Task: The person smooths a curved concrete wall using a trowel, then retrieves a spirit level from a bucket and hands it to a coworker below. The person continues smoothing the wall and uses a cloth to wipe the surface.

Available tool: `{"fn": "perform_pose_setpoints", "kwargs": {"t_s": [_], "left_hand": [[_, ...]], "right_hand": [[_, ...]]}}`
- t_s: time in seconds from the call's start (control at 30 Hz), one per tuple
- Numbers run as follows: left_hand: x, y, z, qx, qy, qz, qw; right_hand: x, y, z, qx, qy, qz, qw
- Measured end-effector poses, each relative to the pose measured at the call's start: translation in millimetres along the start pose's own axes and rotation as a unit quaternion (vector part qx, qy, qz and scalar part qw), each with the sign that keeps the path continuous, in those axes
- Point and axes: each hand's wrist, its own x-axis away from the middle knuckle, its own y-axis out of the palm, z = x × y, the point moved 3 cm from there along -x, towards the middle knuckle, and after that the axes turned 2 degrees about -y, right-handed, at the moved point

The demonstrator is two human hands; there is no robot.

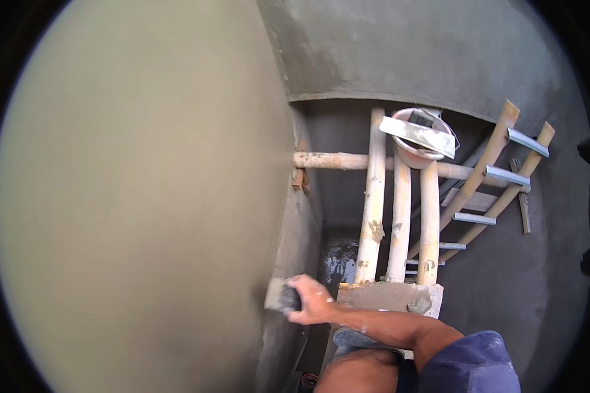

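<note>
From the lower right my right arm reaches across to the plastered wall (151,183) on the left. My right hand (314,300) is closed around a small block (286,297), pale on the wall side and dark on the hand side. Whether it is a sponge or a float I cannot make out. The block is at the wall's surface, near its lower right part. Pale smears show on the hand and forearm. My left hand does not show.
Bamboo poles (400,223) run ahead from a mortar-stained board (373,296), over a crossing pole (334,160). On them stands a bucket (418,156) with a flat metal blade (419,135) across its rim. A bamboo ladder (491,175) with metal rungs leans at right. Water (339,261) lies below.
</note>
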Motion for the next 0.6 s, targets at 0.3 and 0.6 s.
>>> {"fn": "perform_pose_setpoints", "kwargs": {"t_s": [0.3, 0.6], "left_hand": [[117, -13, 65, -0.054, -0.29, -0.611, 0.734], [68, -96, 91, 0.154, -0.1, -0.311, 0.932]], "right_hand": [[24, -214, -74, 0.121, 0.33, 0.089, 0.932], [104, -330, -123, 0.231, 0.548, 0.056, 0.802]]}}
